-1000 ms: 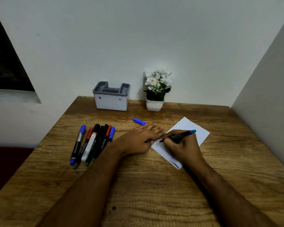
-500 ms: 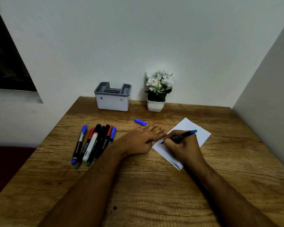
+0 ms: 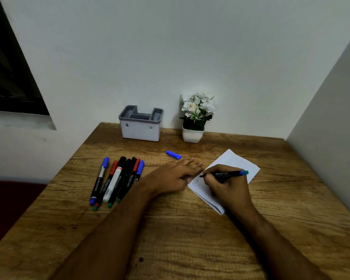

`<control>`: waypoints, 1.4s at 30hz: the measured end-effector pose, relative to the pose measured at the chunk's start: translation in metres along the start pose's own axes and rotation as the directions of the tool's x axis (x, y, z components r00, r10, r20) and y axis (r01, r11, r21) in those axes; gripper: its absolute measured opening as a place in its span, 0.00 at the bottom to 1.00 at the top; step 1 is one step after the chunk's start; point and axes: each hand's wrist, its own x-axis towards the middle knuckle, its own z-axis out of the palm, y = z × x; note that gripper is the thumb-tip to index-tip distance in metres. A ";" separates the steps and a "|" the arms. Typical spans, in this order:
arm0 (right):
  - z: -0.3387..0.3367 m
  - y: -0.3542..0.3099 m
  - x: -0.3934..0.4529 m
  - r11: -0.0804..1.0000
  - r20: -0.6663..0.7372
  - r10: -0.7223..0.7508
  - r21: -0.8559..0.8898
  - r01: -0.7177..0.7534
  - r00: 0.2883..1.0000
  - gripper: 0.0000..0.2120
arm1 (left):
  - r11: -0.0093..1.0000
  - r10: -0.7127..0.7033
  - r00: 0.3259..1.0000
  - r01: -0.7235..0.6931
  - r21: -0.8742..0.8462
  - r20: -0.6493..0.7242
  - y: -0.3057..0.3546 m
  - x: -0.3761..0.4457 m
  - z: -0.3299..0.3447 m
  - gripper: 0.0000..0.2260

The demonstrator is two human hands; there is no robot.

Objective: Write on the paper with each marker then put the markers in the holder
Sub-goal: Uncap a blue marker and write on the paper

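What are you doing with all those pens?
The right hand holds a black marker with its tip on the paper, writing. The left hand lies flat, pressing the paper's edge. A blue cap lies loose on the table. The other markers wait in a bunch; the holder looks empty.

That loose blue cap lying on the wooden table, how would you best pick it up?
Pinch the small blue marker cap across its narrow width, coming from above: it lies flat on the wooden table, with bare wood around it.
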 end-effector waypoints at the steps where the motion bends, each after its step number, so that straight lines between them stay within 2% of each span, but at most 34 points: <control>1: -0.001 -0.001 0.000 1.000 -0.007 -0.001 0.006 0.001 1.000 0.07 | 0.999 -0.016 1.000 0.015 -0.029 -0.015 -0.001 -0.001 0.000 0.23; 5: -0.005 -0.008 0.004 0.999 -0.031 0.013 0.039 -0.011 0.999 0.09 | 0.983 -0.022 0.989 -0.006 -0.183 -0.150 0.003 -0.005 -0.004 0.22; 7: -0.008 -0.012 0.007 0.997 -0.034 -0.005 0.075 0.008 0.999 0.11 | 0.979 -0.052 0.971 0.005 -0.202 -0.232 0.007 -0.005 -0.009 0.22; 12: -0.012 -0.021 0.018 0.992 -0.027 -0.043 0.115 0.046 0.999 0.09 | 0.990 -0.140 0.913 0.122 -0.072 -0.384 0.005 0.009 -0.028 0.27; 15: -0.013 -0.022 0.026 0.992 -0.037 -0.081 0.094 0.084 0.996 0.08 | 0.956 -0.242 0.917 0.281 0.085 -0.318 -0.002 0.016 -0.038 0.22; 18: -0.013 -0.020 0.030 0.991 -0.038 -0.093 0.091 0.096 0.995 0.09 | 0.929 -0.278 0.934 0.320 0.183 -0.224 -0.004 0.018 -0.040 0.16; 20: -0.012 -0.018 0.031 0.991 -0.041 -0.093 0.096 0.097 0.995 0.08 | 0.916 -0.263 0.936 0.318 0.246 -0.233 -0.002 0.019 -0.040 0.15; 23: -0.011 -0.015 0.032 0.991 -0.039 -0.087 0.102 0.090 0.995 0.08 | 0.892 -0.227 0.916 0.332 0.306 -0.331 0.002 0.019 -0.040 0.11; 25: -0.011 -0.016 0.032 0.989 -0.040 -0.104 0.103 0.108 0.994 0.09 | 0.901 -0.187 0.876 0.333 0.279 -0.444 0.006 0.018 -0.040 0.11; 27: -0.010 -0.016 0.031 0.980 -0.049 -0.153 0.122 0.158 0.987 0.08 | 0.942 -0.165 0.779 0.306 0.138 -0.605 0.009 0.017 -0.041 0.12; 29: -0.010 -0.017 0.030 0.970 -0.055 -0.180 0.158 0.186 0.982 0.08 | 0.959 -0.250 0.650 0.267 -0.092 -0.718 0.015 0.017 -0.046 0.09; 30: -0.009 -0.017 0.030 0.968 -0.058 -0.184 0.165 0.191 0.981 0.08 | 0.941 -0.334 0.599 0.254 -0.223 -0.728 0.019 0.018 -0.047 0.08; 31: -0.008 -0.018 0.030 0.966 -0.061 -0.191 0.164 0.199 0.980 0.08 | 0.895 -0.442 0.562 0.222 -0.388 -0.699 0.024 0.017 -0.048 0.08; 32: -0.008 -0.018 0.029 0.965 -0.065 -0.204 0.153 0.212 0.977 0.09 | 0.791 -0.571 0.540 0.160 -0.591 -0.618 0.028 0.017 -0.048 0.08; 33: -0.008 -0.019 0.028 0.962 -0.066 -0.222 0.146 0.229 0.973 0.09 | 0.612 -0.687 0.538 0.066 -0.788 -0.489 0.033 0.016 -0.048 0.08; 34: -0.008 -0.019 0.028 0.959 -0.071 -0.239 0.143 0.247 0.968 0.09 | 0.393 -0.765 0.548 -0.020 -0.919 -0.339 0.038 0.015 -0.048 0.07; 35: -0.008 -0.019 0.027 0.954 -0.079 -0.253 0.145 0.262 0.964 0.09 | 0.195 -0.802 0.561 -0.084 -0.977 -0.208 0.042 0.012 -0.049 0.06; 36: -0.008 -0.019 0.026 0.950 -0.087 -0.264 0.147 0.274 0.961 0.09 | 0.059 -0.817 0.566 -0.112 -0.992 -0.112 0.045 0.011 -0.049 0.06; 37: -0.009 -0.018 0.025 0.948 -0.090 -0.268 0.153 0.279 0.959 0.09 | -0.031 -0.818 0.574 -0.127 -0.991 -0.048 0.047 0.010 -0.049 0.06; 39: -0.009 -0.018 0.023 0.947 -0.080 -0.256 0.179 0.266 0.963 0.09 | -0.123 -0.804 0.595 -0.146 -0.982 0.012 0.052 0.009 -0.048 0.07; 42: -0.009 -0.019 0.021 0.948 -0.071 -0.253 0.180 0.262 0.965 0.10 | -0.151 -0.794 0.607 -0.156 -0.976 0.026 0.059 0.010 -0.046 0.07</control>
